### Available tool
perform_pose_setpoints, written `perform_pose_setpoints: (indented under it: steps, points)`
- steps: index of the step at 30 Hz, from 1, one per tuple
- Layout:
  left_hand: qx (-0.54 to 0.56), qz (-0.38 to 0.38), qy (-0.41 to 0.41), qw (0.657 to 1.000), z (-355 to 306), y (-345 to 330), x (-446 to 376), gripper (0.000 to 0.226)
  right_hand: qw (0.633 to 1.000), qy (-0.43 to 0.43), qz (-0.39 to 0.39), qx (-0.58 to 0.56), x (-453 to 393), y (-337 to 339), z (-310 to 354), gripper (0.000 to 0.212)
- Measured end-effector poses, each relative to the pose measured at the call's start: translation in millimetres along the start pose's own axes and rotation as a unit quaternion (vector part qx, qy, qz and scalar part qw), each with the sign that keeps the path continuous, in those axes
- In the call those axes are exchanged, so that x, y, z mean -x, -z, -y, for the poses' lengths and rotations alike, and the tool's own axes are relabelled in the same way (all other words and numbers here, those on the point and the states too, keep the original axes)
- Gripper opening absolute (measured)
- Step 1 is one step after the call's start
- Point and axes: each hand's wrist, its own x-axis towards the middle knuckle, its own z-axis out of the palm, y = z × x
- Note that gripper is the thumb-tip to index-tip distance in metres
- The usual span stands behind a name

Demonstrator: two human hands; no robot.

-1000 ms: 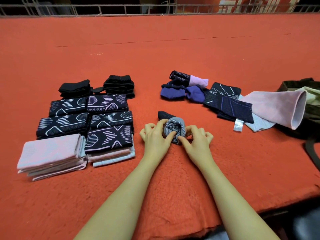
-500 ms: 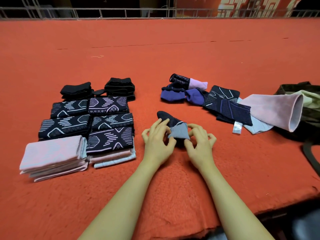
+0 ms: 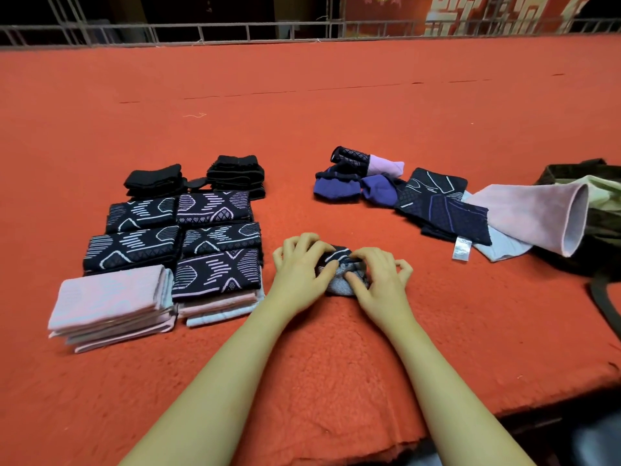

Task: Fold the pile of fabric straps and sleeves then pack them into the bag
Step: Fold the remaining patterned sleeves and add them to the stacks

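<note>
A small dark and grey striped sleeve (image 3: 337, 274) lies bunched on the red felt in front of me. My left hand (image 3: 299, 269) grips its left side and my right hand (image 3: 378, 277) pinches its right side, fingers curled over it. Folded pieces stand in rows at the left: black straps (image 3: 154, 179), patterned navy sleeves (image 3: 215, 274) and a pink stack (image 3: 111, 301). Unfolded pieces lie at the right: purple and navy ones (image 3: 349, 183), a navy patterned sleeve (image 3: 443, 210) and a pink sleeve (image 3: 534, 216). The dark olive bag (image 3: 601, 183) sits at the far right edge.
The red felt table (image 3: 336, 105) stretches far back to a metal railing (image 3: 235, 30). Its front edge (image 3: 537, 405) runs close under my right forearm. A dark bag strap (image 3: 605, 304) trails toward the front right.
The sleeve was stretched out with a dark end pointing back-left half a second ago. Now both hands have closed over it and bunched it into a compact bundle.
</note>
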Motion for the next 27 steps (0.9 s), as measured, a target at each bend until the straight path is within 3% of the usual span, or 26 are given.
perform_pose_setpoints:
  steps: [2,5,10,14,21,27]
  points:
    - [0.019,0.021,-0.019,0.999,2,2,-6,0.022,1.000,0.003,-0.013,0.008,1,2,0,0.017]
    - [0.062,0.056,-0.008,0.997,0,7,-9,0.012,0.999,0.019,-0.038,0.022,3,4,2,0.020]
    - [0.029,-0.013,-0.004,0.999,-10,15,-8,0.016,0.987,0.080,-0.102,0.099,4,6,7,0.022]
    - [-0.064,-0.063,-0.009,0.996,-14,17,-11,0.017,0.971,0.092,-0.135,0.172,9,11,11,0.026]
    - [-0.157,-0.136,-0.012,0.978,-20,14,-13,0.021,0.981,0.047,-0.170,0.080,19,37,16,0.023]
    - [-0.230,-0.181,-0.030,0.956,-19,20,-18,0.031,0.979,0.006,-0.202,0.035,15,47,14,0.004]
